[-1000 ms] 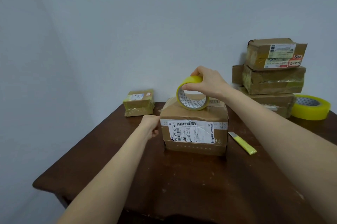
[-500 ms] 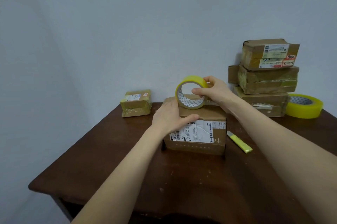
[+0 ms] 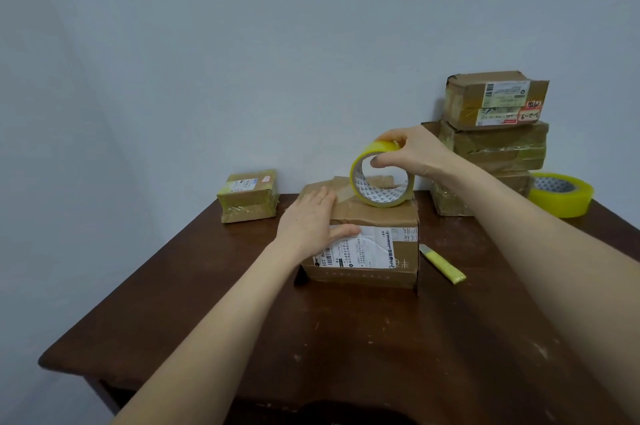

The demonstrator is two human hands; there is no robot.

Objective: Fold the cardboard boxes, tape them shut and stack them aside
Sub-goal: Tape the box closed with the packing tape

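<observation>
- Since half a second ago our left hand has flattened. It gripped the near top edge of the box then. Now it lies palm down on the left part of the top, fingers straight and close together, thumb resting on the white label on the front face.
- Our right hand has climbed from the right side of the tape roll to its crown. The fingers curl over the yellow rim and the thumb hooks inside the core, pinching the roll.
- We count five boxes: the one under our hands, one small box, and three piled in a stack.
- We count two rolls of tape and one yellow knife.
- The box sits mid-table, nearer the far edge than the near one. Its long axis runs left to right, parallel to the near edge, and its labelled face points at us.
- The tape roll stands upright on its rim on the right part of the box top, its hole facing us.
- The small box sits by the far left corner.
- The stack stands toward the far right corner, with the second roll lying flat just to its right.
- The knife lies on the table just right of the box, slanting toward the near right.
</observation>
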